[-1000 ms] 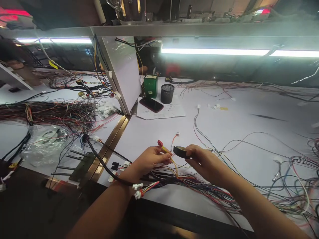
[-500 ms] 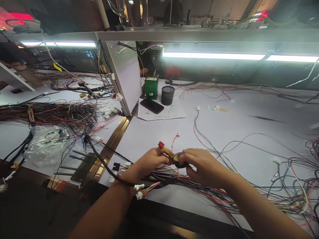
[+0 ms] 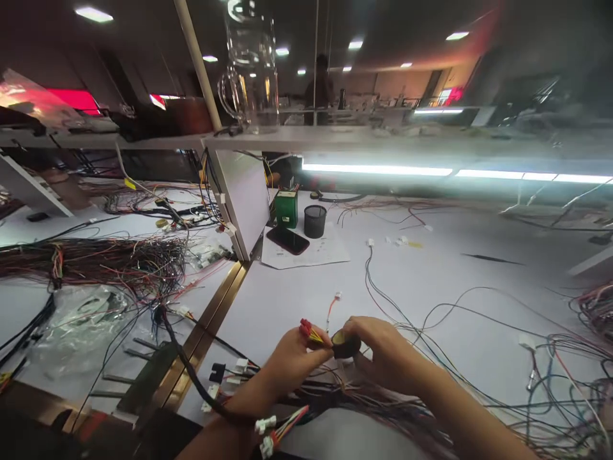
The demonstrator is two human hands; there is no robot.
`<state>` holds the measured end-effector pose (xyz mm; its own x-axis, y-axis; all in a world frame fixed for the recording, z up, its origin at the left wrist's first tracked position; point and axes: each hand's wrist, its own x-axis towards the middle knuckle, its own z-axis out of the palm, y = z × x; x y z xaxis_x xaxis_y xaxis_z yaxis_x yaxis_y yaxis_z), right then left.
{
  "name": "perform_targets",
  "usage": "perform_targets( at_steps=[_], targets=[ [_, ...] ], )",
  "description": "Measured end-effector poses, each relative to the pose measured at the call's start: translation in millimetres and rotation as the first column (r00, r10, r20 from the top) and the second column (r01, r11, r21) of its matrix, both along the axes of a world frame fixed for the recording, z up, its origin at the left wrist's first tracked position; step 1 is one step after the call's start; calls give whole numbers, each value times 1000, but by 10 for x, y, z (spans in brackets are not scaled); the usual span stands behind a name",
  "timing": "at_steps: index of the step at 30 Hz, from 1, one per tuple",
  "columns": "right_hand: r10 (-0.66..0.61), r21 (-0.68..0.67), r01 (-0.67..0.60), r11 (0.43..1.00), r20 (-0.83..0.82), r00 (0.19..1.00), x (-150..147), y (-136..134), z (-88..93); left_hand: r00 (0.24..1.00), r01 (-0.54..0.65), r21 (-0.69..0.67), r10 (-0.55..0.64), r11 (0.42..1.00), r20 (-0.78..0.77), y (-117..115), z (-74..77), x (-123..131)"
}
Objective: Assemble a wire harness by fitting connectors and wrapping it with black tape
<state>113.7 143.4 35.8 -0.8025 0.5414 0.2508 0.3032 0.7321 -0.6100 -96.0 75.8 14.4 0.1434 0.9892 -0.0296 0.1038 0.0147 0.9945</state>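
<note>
My left hand [image 3: 295, 361] pinches a small bunch of yellow wires [image 3: 315, 337] that ends in a red connector [image 3: 305, 326]. My right hand [image 3: 389, 355] grips a roll of black tape [image 3: 347, 347], tilted so its pale inner ring shows. The roll is close against my left fingertips. Below both hands runs a thick wire harness [image 3: 330, 399], partly hidden by my wrists. White connectors [image 3: 266, 424] on coloured wires stick out near my left forearm, and a black connector [image 3: 217, 372] lies to its left.
Behind my hands are a phone [image 3: 288, 239] on papers, a green box [image 3: 286, 209] and a black mesh cup [image 3: 315, 222]. Loose wires [image 3: 565, 383] spread at the right. Left of a brass strip [image 3: 215, 313] lie a wire bundle [image 3: 119, 262] and a plastic bag [image 3: 76, 332].
The view has tilted up, so the bench sits lower in the picture and more of the shelf shows. The tape roll has turned slightly between my hands; both holds stay.
</note>
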Motion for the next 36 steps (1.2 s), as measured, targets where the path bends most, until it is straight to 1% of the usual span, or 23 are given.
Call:
perform_targets(
  at_steps=[2, 4, 6, 9, 10, 11, 14, 15, 16, 19, 21, 23, 25, 26, 27, 28, 29, 31, 32, 33, 34, 35, 36],
  targets=[
    [-25, -158, 11, 987, -87, 996, -1, -3, -46, 997, -43, 82, 47, 996, -56, -22, -16, -2],
    [-49, -289, -4, 957, -177, 983, -21, -34, -77, 990, -80, 184, 100, 980, -101, -48, -13, 0],
    [-86, -374, -19, 927, -264, 961, -66, -88, -103, 981, -90, 270, 131, 959, -140, -79, 19, 7],
    [-144, -464, -40, 885, -355, 924, -169, -183, -166, 979, -42, 343, 108, 938, -174, -123, 89, 20],
    [-185, -513, -36, 858, -374, 909, -207, -214, -196, 980, -31, 355, 98, 935, -174, -134, 102, 23],
    [-239, -576, -29, 817, -384, 892, -244, -242, -230, 982, -29, 357, 94, 934, -166, -142, 105, 24],
    [-374, -778, -27, 628, -332, 866, -332, -318, -326, 986, -99, 301, 134, 948, -97, -150, 46, 23],
    [-395, -812, -22, 584, -308, 865, -351, -338, -348, 985, -121, 283, 150, 951, -81, -148, 9, 22],
    [-405, -830, -19, 557, -292, 867, -365, -356, -361, 985, -126, 280, 154, 952, -80, -145, -31, 19],
    [-383, -857, -45, 514, -277, 881, -370, -384, -341, 974, -124, 344, 179, 931, -135, -127, -124, 11],
    [-340, -885, -76, 460, -254, 906, -352, -388, -296, 971, -112, 369, 181, 923, -159, -117, -134, 5],
    [-324, -901, -72, 428, -227, 919, -332, -391, -262, 985, -73, 347, 122, 935, -120, -112, -102, 3],
    [-339, -897, -30, 441, -197, 920, -320, -405, -267, 996, -36, 301, 60, 953, -71, -112, -51, 3],
    [-343, -889, 2, 459, -175, 923, -318, -417, -288, 996, -48, 278, 67, 959, -60, -113, -26, 4],
    [-346, -871, 38, 490, -154, 926, -318, -432, -320, 993, -77, 246, 95, 966, -63, -114, -5, 6],
    [-350, -837, 74, 542, -145, 925, -320, -448, -360, 988, -115, 212, 133, 970, -74, -115, 10, 9],
    [-354, -778, 100, 620, -164, 921, -324, -465, -405, 984, -143, 179, 160, 973, -82, -114, 19, 14],
    [-326, -578, 121, 807, -264, 908, -342, -493, -492, 982, -183, 103, 187, 978, -37, -105, 17, 30],
    [-285, -445, 124, 887, -315, 905, -354, -502, -527, 981, -191, 55, 190, 980, 24, -97, 6, 41],
    [-239, -313, 129, 941, -346, 907, -369, -509, -554, 977, -188, 5, 186, 982, 103, -87, -10, 52],
    [-207, -204, 141, 969, -352, 913, -386, -513, -571, 966, -174, -47, 180, 984, 185, -74, -28, 63],
    [-198, -125, 164, 978, -341, 919, -404, -515, -578, 950, -154, -97, 175, 983, 260, -60, -48, 73],
    [-214, -79, 199, 977, -325, 921, -421, -517, -575, 934, -139, -136, 175, 981, 312, -46, -67, 81]
  ],
)
